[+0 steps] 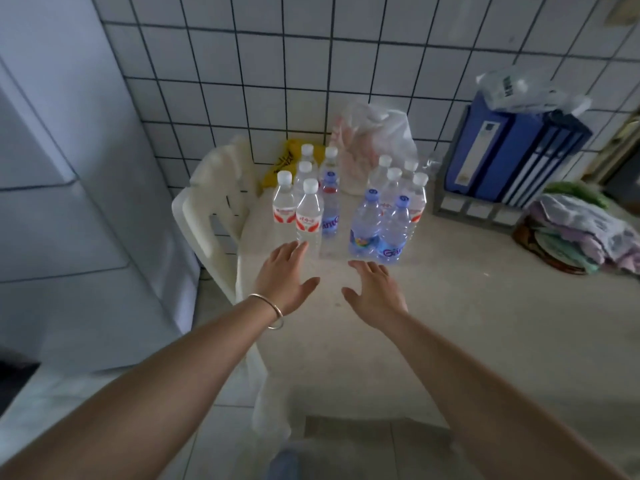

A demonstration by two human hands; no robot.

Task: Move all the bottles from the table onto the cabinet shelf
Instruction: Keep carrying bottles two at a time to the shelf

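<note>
On the table (450,306), eleven bottles (309,216); left hand (282,282) and right hand (375,289) spread, empty.

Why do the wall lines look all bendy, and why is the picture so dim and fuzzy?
Head view: the wide lens curves the tiled wall lines, more toward the edges; the light is dim and bluish, with no hard shadows; the left hand and right hand look a bit soft; the bottles are sharper, but their label print is too blurry to read fully; the bottom edge is smeared.
</note>
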